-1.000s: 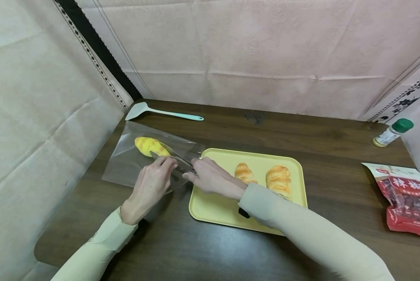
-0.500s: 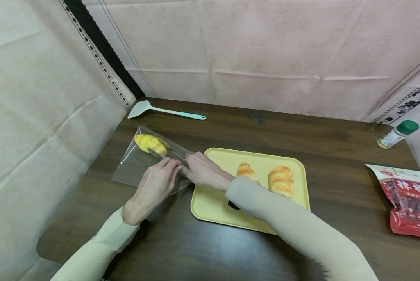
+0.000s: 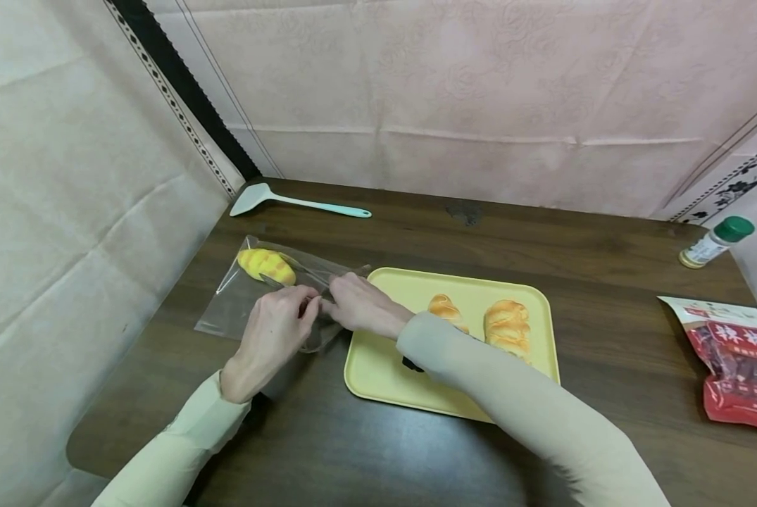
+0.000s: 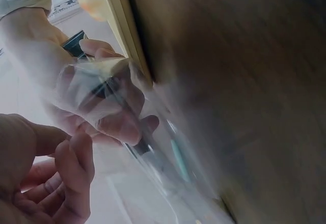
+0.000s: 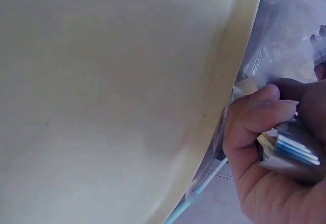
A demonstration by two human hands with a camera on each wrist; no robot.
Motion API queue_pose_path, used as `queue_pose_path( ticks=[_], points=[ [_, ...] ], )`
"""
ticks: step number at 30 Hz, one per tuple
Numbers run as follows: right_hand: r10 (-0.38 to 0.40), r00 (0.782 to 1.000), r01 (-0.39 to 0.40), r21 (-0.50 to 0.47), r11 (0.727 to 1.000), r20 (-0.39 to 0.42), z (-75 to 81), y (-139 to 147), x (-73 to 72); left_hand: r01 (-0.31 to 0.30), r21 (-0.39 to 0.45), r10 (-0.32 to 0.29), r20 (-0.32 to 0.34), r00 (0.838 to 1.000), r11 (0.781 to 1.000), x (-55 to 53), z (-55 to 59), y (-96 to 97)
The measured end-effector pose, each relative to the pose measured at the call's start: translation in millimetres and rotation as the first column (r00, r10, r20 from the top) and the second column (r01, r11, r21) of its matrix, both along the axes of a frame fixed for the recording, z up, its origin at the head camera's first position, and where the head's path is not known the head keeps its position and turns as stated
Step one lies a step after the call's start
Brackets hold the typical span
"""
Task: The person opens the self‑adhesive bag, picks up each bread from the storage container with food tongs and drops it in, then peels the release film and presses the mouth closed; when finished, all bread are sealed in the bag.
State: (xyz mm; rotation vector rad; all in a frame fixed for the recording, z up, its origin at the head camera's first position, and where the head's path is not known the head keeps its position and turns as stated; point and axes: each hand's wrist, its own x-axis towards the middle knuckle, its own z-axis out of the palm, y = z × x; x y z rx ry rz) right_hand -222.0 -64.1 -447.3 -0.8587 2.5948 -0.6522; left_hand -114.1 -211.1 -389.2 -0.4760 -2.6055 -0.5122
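Note:
A yellow bread roll lies inside a clear plastic bag at the left of the table. My right hand, at the bag's mouth, grips metal tongs; their arms reach into the bag, one on each side of the roll. Whether the tips press on it I cannot tell. My left hand pinches the near side of the bag's mouth between thumb and finger, close to the right hand. In the left wrist view, clear film covers part of the right hand's fingers.
Right of the bag stands a yellow tray bearing two golden bread rolls, partly behind my right forearm. A pale turquoise spatula lies behind the bag. Farther right are a green-capped bottle and a red food packet.
My right hand has moved a little left with the tongs, toward the left hand. The bag's far edge has drawn in and lifted around the roll. The left hand stays nearly in place.

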Motion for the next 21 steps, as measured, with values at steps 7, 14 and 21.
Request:
queue_pose_path(
  ticks=[7,14,21],
  points=[
    [0.003,1.0,-0.003,0.02,1.0,0.03,49.6,7,24.4,-0.069,0.021,0.069,-0.001,0.998,0.997,-6.5,2.4,-3.4],
    [-0.034,0.997,0.035,-0.016,0.999,0.075,71.1,33,45.2,-0.088,0.028,0.089,-0.026,0.996,0.996,-10.1,3.1,-5.2],
    [-0.083,0.992,0.09,-0.067,0.994,0.1,77.8,76,66.9,-0.067,0.024,0.068,-0.064,0.996,0.997,-11.7,3.0,-4.0]
  ],
)
